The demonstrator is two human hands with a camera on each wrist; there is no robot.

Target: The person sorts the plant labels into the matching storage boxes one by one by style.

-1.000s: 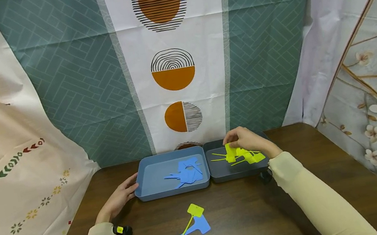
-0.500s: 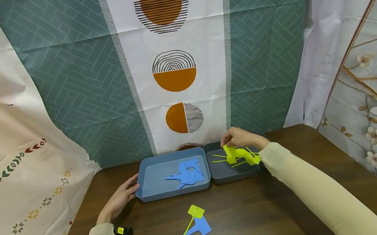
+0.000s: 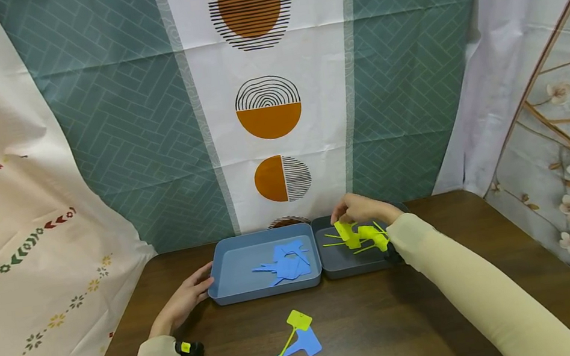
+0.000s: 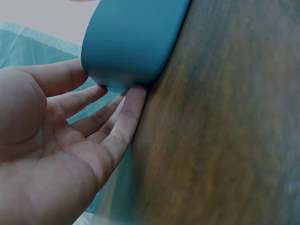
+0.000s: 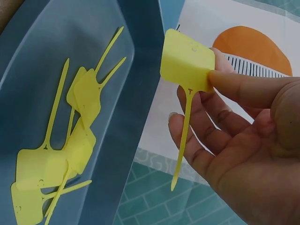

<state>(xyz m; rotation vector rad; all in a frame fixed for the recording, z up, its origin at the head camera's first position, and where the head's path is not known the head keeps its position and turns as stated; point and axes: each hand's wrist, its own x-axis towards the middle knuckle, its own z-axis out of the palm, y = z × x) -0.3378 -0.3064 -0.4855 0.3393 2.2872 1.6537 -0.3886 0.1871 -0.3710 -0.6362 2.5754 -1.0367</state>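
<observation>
My right hand (image 3: 364, 208) pinches a yellow plant label (image 5: 187, 58) by its flat head between thumb and fingers, its thin stem pointing down in the right wrist view. It is above the dark grey tray (image 3: 338, 263), where several yellow plant labels (image 5: 40, 166) lie in a loose pile. My left hand (image 3: 184, 298) touches the left end of the blue-grey tray (image 3: 231, 258) with its fingertips (image 4: 137, 91), fingers mostly straight. Several blue plant labels (image 3: 289, 265) lie overlapping in the right half of that tray.
On the brown table (image 3: 241, 336), in front of the trays, a yellow plant label (image 3: 299, 320) lies partly over a blue plant label (image 3: 308, 342). The trays stand side by side against the hanging cloth (image 3: 162, 159). Patterned cloths hang at both sides.
My right hand has moved a little left over the dark tray with the yellow label, which now leans more. My left hand stays at the blue-grey tray. The head view has shifted slightly.
</observation>
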